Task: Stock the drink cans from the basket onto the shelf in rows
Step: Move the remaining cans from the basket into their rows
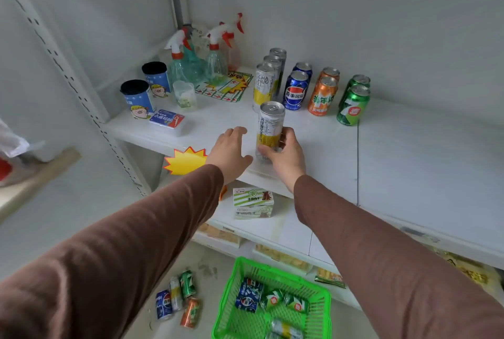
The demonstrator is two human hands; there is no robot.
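My right hand (pixel 286 152) grips a tall white-and-yellow can (pixel 268 131), upright on the white shelf (pixel 409 164) near its front edge. My left hand (pixel 230 152) hovers beside the can with fingers spread, not touching it. Behind stand rows of cans: three tall white-and-yellow cans (pixel 266 86), two blue Pepsi cans (pixel 296 90), two orange cans (pixel 323 96) and two green 7-Up cans (pixel 353 105). On the floor below, the green basket (pixel 231 284) holds several cans. Several loose cans (pixel 177 302) lie on the floor to its left.
Spray bottles (pixel 196 57), two blue cups (pixel 139 98), a clear cup and a small blue box (pixel 167 119) occupy the shelf's left end. A yellow star tag (pixel 185 160) hangs on the shelf edge. A green-striped snack box (pixel 253 202) sits on the lower shelf.
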